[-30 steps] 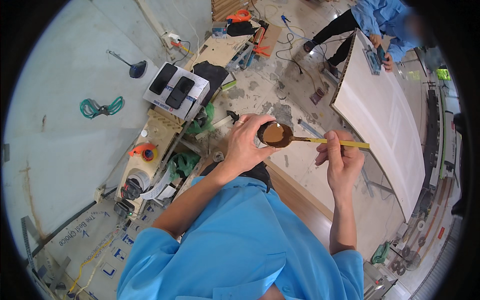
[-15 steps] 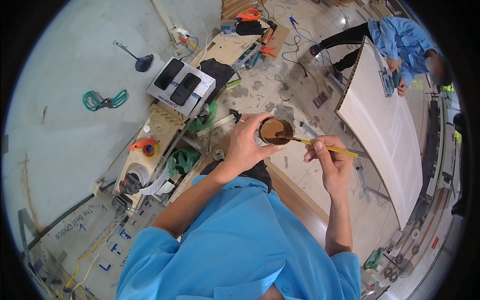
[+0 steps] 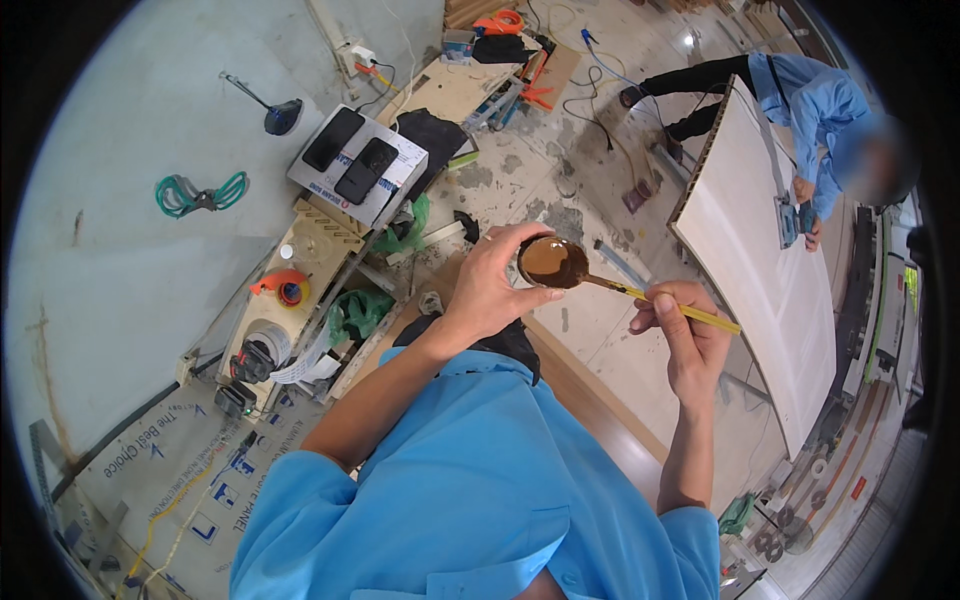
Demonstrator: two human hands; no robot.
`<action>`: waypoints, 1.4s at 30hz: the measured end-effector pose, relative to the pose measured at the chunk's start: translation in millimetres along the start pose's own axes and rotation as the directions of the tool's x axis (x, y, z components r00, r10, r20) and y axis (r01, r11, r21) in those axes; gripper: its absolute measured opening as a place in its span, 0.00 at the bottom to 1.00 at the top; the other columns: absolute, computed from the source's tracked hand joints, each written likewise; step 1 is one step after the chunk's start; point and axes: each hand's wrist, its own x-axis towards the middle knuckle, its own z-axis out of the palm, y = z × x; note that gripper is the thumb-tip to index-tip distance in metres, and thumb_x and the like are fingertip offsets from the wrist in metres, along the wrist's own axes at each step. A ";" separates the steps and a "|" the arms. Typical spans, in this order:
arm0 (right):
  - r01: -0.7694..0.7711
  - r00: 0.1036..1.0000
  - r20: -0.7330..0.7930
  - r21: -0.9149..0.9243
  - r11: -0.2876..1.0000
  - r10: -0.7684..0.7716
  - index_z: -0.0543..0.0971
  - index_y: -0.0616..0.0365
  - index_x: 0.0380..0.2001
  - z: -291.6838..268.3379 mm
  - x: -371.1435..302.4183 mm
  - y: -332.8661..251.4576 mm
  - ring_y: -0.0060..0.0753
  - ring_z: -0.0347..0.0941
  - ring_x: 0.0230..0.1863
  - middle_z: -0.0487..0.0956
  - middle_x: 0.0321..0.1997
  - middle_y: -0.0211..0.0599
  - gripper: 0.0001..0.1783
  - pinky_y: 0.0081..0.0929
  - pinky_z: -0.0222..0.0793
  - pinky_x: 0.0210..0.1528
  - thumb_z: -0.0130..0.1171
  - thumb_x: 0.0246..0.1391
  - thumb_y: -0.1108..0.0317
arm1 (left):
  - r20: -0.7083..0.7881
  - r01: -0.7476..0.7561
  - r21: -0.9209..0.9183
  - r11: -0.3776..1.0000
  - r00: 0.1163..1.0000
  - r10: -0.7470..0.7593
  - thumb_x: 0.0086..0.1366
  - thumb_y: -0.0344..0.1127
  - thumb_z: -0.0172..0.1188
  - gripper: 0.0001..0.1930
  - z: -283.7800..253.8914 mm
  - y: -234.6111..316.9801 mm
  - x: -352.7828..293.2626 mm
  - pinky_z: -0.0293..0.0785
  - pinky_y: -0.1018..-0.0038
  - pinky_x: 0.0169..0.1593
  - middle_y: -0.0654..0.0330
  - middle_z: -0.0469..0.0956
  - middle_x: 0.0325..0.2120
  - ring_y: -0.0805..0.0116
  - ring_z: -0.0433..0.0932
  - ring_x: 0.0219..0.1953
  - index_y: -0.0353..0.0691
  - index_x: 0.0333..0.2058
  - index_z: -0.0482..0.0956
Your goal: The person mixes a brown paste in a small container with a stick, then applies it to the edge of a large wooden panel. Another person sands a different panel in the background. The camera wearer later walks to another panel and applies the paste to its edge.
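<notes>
My left hand (image 3: 492,285) is wrapped round a small round cup (image 3: 522,268), tilted so its mouth faces me. Glossy brown liquid (image 3: 548,258), like paint or stain, lies inside. In my right hand (image 3: 690,335), thumb and fingers pinch a thin yellow-handled paintbrush (image 3: 715,318). Its brown-coated end reaches the cup's right rim; the very tip is hard to make out there. Both hands are held out in front of my blue shirt, above the floor.
At left, a narrow bench (image 3: 262,325) carries tape rolls and a white box (image 3: 392,190) with two phones. At right, a co-worker in blue (image 3: 815,105) works a sander (image 3: 790,222) on a large pale panel (image 3: 755,250). Cords and a hose (image 3: 600,100) lie on the floor.
My right hand has moved right and slightly down, drawing the paintbrush from the middle of the cup to its rim. The co-worker's sander has shifted down along the panel.
</notes>
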 end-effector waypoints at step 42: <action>0.218 0.951 0.284 -0.324 0.921 -0.125 0.85 0.64 0.41 -32.5 0.3 -22.4 0.40 0.84 0.40 0.85 0.41 0.45 0.07 0.34 0.81 0.42 0.63 0.68 0.70 | 0.058 0.026 -0.044 0.999 0.998 -0.024 0.51 0.36 0.82 0.37 7.8 7.7 2.4 0.76 0.64 0.61 0.55 0.83 0.53 0.58 0.82 0.56 0.42 0.60 0.78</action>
